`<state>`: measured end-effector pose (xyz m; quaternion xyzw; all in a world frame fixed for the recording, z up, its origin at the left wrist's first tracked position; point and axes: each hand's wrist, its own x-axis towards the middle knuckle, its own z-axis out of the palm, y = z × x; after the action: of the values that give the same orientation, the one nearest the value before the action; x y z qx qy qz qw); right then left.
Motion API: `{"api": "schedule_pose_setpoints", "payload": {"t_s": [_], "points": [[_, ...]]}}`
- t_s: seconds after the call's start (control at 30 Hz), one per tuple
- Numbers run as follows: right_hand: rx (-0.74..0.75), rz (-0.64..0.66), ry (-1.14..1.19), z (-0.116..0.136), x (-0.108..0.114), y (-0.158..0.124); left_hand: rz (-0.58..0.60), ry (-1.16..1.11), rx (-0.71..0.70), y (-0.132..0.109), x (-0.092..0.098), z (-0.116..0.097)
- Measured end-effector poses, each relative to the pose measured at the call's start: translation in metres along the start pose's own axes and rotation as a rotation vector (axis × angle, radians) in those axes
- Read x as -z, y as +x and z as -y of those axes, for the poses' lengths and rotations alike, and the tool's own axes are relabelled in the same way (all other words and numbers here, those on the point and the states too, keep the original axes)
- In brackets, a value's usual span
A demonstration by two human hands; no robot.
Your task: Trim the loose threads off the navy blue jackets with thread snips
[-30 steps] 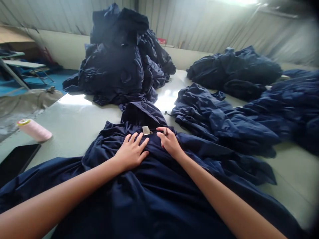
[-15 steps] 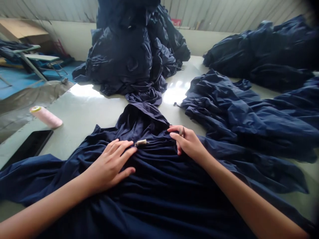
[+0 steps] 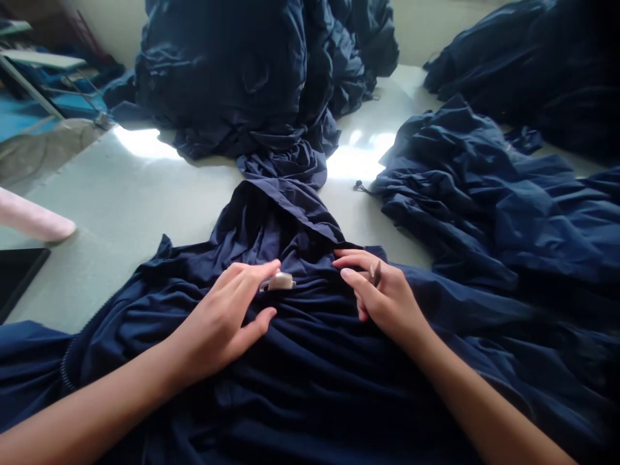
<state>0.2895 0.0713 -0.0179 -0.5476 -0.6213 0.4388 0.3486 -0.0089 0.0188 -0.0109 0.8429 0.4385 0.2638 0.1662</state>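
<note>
A dark navy garment (image 3: 290,349) with gathered folds lies spread in front of me, a zipper edge showing at its left. My left hand (image 3: 232,303) rests on it with the thumb held away from the fingers. Its fingertips touch or nearly touch a small pale label (image 3: 281,281) at the garment's neck. My right hand (image 3: 378,287) is curled at the right end of the neckline, fingertips by the fabric edge. Two metal points of what look like thread snips (image 3: 375,274) stick out from its fingers; the rest is hidden in the palm.
A tall heap of navy garments (image 3: 217,71) stands at the back. More garments (image 3: 460,194) lie on the right of the pale table (image 3: 145,200). On the left are a pink thread cone (image 3: 36,213) and a black phone-like slab (image 3: 19,278).
My view has tipped down and come closer. My left fingers have drawn together beside the label, which now sits more tilted up. My right hand stays by the neckline, metal points still showing.
</note>
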Motion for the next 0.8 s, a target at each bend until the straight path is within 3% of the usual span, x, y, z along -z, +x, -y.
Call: {"api": "schedule_pose_setpoints", "payload": {"t_s": [0.13, 0.2, 0.47, 0.6, 0.7, 0.8], "points": [[0.004, 0.0, -0.021, 0.003, 0.001, 0.0, 0.086, -0.025, -0.236, -0.002, 0.005, -0.012], [0.002, 0.004, -0.01, 0.004, 0.001, 0.0, 0.141, 0.011, -0.276, -0.001, 0.003, -0.017], [-0.085, -0.016, 0.149, 0.006, 0.001, 0.0, 0.168, 0.211, -0.101, -0.011, -0.007, -0.018], [-0.072, -0.073, 0.259, 0.009, 0.015, 0.006, 0.131, 0.293, -0.094, -0.018, -0.015, -0.01], [-0.045, -0.156, -0.004, 0.015, 0.04, 0.008, 0.056, 0.334, -0.105, -0.023, -0.021, 0.003], [0.077, -0.182, -0.342, 0.022, 0.066, 0.007, -0.008, 0.387, -0.104, -0.039, -0.024, 0.032]]}}
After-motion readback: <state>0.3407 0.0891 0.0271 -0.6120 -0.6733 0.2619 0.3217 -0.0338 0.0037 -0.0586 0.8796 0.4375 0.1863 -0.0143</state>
